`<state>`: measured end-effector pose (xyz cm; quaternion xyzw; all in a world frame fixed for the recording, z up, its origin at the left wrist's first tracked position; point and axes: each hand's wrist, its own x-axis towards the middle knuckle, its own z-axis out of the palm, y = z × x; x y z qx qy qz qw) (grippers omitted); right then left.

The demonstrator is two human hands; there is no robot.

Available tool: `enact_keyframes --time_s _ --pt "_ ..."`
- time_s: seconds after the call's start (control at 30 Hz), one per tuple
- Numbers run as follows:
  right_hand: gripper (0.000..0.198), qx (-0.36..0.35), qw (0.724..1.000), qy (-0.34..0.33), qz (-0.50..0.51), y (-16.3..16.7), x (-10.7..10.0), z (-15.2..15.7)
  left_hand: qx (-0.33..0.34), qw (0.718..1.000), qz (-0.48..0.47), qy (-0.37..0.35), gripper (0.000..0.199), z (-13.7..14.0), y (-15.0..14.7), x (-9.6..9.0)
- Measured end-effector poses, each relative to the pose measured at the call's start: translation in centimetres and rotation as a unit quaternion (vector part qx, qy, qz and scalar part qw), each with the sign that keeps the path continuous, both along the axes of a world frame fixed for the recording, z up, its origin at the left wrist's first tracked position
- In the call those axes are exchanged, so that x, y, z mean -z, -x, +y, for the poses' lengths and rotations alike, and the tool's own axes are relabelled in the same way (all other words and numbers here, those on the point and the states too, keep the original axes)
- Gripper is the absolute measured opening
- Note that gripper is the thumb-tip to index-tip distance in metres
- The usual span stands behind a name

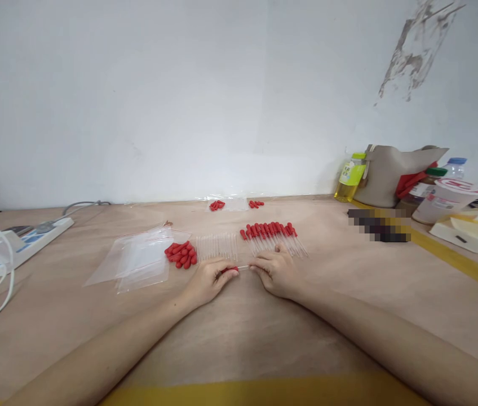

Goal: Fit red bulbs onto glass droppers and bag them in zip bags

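Observation:
My left hand point(209, 280) pinches a red rubber bulb point(233, 269) between thumb and fingers. From the bulb's end a clear glass dropper tube point(244, 267) runs across to my right hand point(276, 270), whose fingers close on its other end. Just beyond my left hand lies a row of bare clear tubes point(217, 246), with a pile of loose red bulbs point(182, 255) to its left. Past my right hand, several droppers with red bulbs fitted point(270, 230) lie side by side, bulbs toward the wall.
Clear plastic bags point(141, 259) lie left of the loose bulbs. Small bags with red bulbs point(217, 206) rest near the wall. A white power strip point(44, 239) with cables is at left. A yellow-green bottle point(351, 177), grey bag point(385, 175), cup point(446, 202) and tissue pack point(469, 231) stand right.

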<state>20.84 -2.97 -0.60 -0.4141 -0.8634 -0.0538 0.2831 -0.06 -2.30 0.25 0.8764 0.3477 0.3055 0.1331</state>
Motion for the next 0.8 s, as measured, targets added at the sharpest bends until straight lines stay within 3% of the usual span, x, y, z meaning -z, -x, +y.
enact_keyframes --time_s 0.5,0.7,0.8 --pt "0.028 -0.005 0.989 0.141 0.03 1.0 -0.5 -0.6 0.061 0.993 0.077 -0.071 0.02 0.4 0.1 0.0" --pt "0.018 -0.01 0.991 0.137 0.008 1.1 -2.4 -0.8 0.006 0.995 0.037 -0.089 0.017 0.8 0.6 -0.3" --pt "0.019 0.034 0.982 0.178 0.045 -0.5 -2.9 0.8 -0.052 0.994 0.002 -0.1 0.028 0.8 1.0 0.0"
